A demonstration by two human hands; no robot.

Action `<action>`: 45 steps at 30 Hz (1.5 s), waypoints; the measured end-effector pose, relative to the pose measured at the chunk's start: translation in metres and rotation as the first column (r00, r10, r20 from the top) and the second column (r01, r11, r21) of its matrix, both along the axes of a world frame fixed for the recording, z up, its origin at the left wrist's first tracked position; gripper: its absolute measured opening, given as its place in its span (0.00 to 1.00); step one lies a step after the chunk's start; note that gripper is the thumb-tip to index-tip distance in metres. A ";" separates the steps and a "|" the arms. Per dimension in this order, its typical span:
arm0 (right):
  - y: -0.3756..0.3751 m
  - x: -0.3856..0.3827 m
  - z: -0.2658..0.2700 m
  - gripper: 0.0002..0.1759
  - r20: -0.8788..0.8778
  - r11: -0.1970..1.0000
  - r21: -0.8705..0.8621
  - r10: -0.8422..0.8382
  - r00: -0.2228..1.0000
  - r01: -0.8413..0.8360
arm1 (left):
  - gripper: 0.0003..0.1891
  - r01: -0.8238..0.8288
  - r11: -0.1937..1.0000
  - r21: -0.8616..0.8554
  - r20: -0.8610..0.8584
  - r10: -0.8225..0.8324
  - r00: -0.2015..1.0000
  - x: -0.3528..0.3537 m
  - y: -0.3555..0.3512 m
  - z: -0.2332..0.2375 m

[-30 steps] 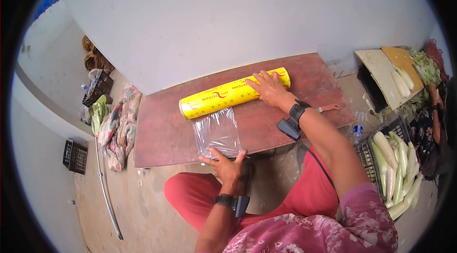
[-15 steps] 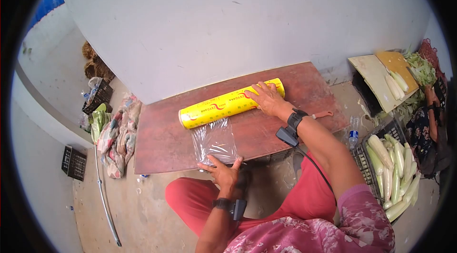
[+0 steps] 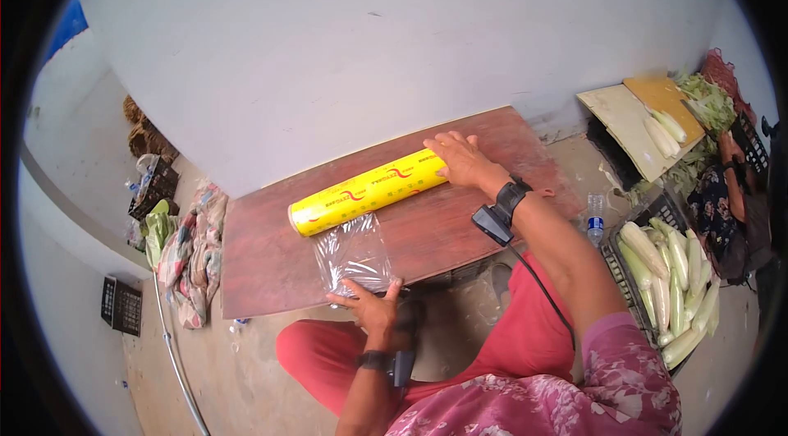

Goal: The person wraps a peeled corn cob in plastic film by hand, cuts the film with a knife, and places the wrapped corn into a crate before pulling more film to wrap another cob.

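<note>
A yellow roll of cling film [image 3: 361, 194] with red print lies slantwise on a reddish-brown board table [image 3: 271, 280]. My right hand [image 3: 468, 162] is wrapped over its right end and hides that end. From underneath the roll, a short sheet of clear film [image 3: 355, 251] runs toward me, wrinkled and shiny. My left hand [image 3: 371, 305] holds the sheet's loose end at the table's front edge, thumb and fingers set wide at its two corners. Beside my right wrist, a small reddish handle [image 3: 543, 192] shows on the table, mostly hidden by the arm.
A black crate of peeled-looking pale green vegetables [image 3: 675, 280] stands to my right, near a plastic bottle [image 3: 595, 218]. Farther right, another person's arm [image 3: 733, 181] shows. A crumpled cloth [image 3: 193, 251] and a metal pole [image 3: 174, 354] lie left. A wall [image 3: 328, 66] rises behind the table.
My right hand has slid along the roll to cover its right end. My left hand stays on the film's end. The whole view has shifted slightly.
</note>
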State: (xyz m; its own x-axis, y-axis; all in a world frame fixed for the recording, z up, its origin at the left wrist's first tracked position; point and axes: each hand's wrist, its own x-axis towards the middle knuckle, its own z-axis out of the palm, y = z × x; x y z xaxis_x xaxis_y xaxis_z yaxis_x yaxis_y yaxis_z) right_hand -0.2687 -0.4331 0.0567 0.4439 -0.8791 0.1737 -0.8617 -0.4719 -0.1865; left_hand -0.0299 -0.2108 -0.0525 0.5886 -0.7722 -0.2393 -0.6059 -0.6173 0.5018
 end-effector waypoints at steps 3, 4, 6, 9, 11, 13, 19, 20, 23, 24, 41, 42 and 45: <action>-0.006 -0.040 0.025 0.36 0.039 0.987 0.125 -0.111 0.993 0.106 | 0.70 -0.020 0.997 -0.075 -0.022 0.018 1.000 0.003 0.001 -0.008; -0.007 -0.057 0.035 0.35 0.030 0.980 0.143 -0.143 0.989 0.137 | 0.70 -0.030 0.994 -0.101 -0.031 0.027 0.999 0.004 0.000 -0.011; -0.005 -0.106 0.049 0.34 0.031 0.959 0.163 -0.239 0.971 0.231 | 0.69 0.009 0.978 -0.209 0.049 0.001 0.999 0.017 -0.003 -0.048; 0.001 -0.189 0.047 0.34 0.015 0.896 0.200 -0.408 0.913 0.397 | 0.69 0.057 0.952 -0.300 0.091 -0.031 0.995 0.025 -0.005 -0.070; 0.011 -0.234 0.045 0.35 -0.052 0.821 0.254 -0.516 0.855 0.511 | 0.69 0.060 0.955 -0.289 0.089 -0.036 0.995 0.029 -0.004 -0.070; 0.037 -0.275 0.044 0.34 -0.077 0.764 0.211 -0.609 0.789 0.610 | 0.69 0.066 0.955 -0.289 0.117 -0.033 0.993 0.033 -0.004 -0.075; 0.076 -0.412 0.003 0.36 -0.174 0.475 0.097 -0.857 0.485 0.875 | 0.69 0.092 0.941 -0.325 0.156 -0.043 0.987 0.043 -0.002 -0.085; 0.082 -0.427 0.000 0.36 -0.161 0.420 0.048 -0.892 0.422 0.906 | 0.69 0.094 0.945 -0.314 0.176 -0.039 0.984 0.046 -0.002 -0.088; 0.094 -0.480 -0.008 0.38 -0.130 0.347 0.019 -0.929 0.347 0.937 | 0.66 0.084 0.931 -0.355 0.051 -0.070 0.996 0.046 0.001 -0.080; 0.095 -0.494 -0.012 0.38 -0.117 0.320 -0.001 -0.941 0.318 0.947 | 0.66 0.094 0.931 -0.351 0.094 -0.065 0.993 0.052 0.000 -0.089; 0.028 -0.685 -0.092 0.55 0.095 0.283 -0.114 -0.951 0.294 0.952 | 0.61 0.184 0.962 -0.200 0.299 -0.119 0.947 0.116 0.038 -0.107; 0.027 -0.685 -0.094 0.55 0.113 0.253 -0.076 -0.959 0.260 0.964 | 0.60 0.188 0.962 -0.196 0.296 -0.125 0.947 0.117 0.038 -0.106; 0.019 -0.683 -0.096 0.57 0.053 0.108 -0.070 -0.992 0.112 0.992 | 0.59 0.200 0.967 -0.156 0.314 -0.143 0.938 0.117 0.040 -0.100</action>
